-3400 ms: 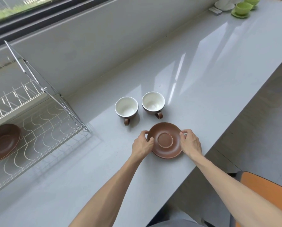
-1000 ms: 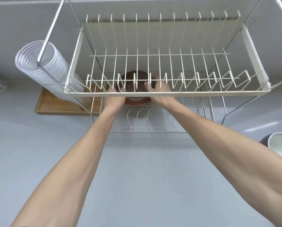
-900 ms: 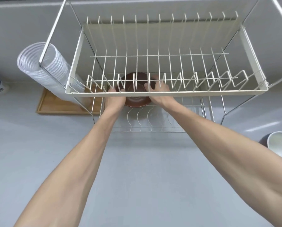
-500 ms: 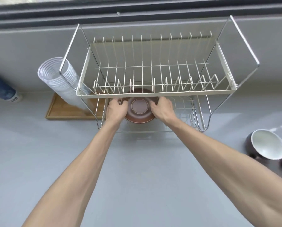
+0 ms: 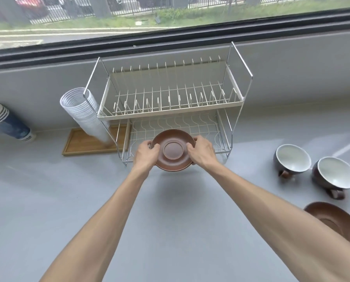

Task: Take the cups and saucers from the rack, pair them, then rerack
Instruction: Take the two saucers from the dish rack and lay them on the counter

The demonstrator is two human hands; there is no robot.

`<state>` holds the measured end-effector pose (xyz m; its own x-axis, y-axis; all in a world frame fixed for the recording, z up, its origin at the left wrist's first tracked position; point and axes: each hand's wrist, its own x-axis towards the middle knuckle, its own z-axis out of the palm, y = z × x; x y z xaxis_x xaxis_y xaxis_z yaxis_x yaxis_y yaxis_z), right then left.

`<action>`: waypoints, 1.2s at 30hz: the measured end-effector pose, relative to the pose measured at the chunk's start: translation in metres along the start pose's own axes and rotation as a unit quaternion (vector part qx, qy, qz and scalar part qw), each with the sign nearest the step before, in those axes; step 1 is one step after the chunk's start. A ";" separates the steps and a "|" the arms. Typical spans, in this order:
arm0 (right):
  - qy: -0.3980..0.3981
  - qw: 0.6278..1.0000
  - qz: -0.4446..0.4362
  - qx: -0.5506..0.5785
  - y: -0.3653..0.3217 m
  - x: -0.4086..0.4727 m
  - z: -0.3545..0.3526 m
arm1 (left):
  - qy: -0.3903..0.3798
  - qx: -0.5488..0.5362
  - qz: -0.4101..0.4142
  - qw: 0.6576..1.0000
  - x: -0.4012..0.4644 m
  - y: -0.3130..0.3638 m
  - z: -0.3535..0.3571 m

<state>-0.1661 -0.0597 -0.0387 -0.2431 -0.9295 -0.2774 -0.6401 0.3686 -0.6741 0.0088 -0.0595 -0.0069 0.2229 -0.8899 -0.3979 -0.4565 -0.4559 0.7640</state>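
Both hands grasp a round brown ceramic saucer [image 5: 173,150] by its rim, the left hand [image 5: 146,152] curled on its left edge and the right hand [image 5: 202,152] on its right edge, holding it up just in front of the lower tier of the two-tier white wire dish rack [image 5: 170,102]. Well to the right of the right hand stand two brown cups with white insides [image 5: 293,157] [image 5: 336,175] on the grey counter [image 5: 170,231], and a second brown saucer [image 5: 332,217] lies beside the right forearm
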 end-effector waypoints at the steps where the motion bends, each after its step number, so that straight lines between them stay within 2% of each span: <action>1: 0.000 1.000 0.005 -0.001 0.006 -0.005 -0.001 | -0.004 0.001 0.002 1.000 0.000 -0.007 0.005; 13: 0.032 0.998 0.061 0.007 0.078 -0.065 -0.026 | -0.048 0.017 0.008 0.999 -0.071 -0.014 0.053; 36: 0.104 0.969 0.206 0.085 0.240 -0.146 -0.076 | -0.205 0.070 0.039 0.975 -0.143 -0.020 0.188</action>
<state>-0.3396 0.1635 -0.1073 -0.6049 -0.6796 -0.4150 -0.3324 0.6891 -0.6439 -0.1761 0.0791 -0.0613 -0.1680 -0.8290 -0.5333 -0.5782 -0.3553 0.7345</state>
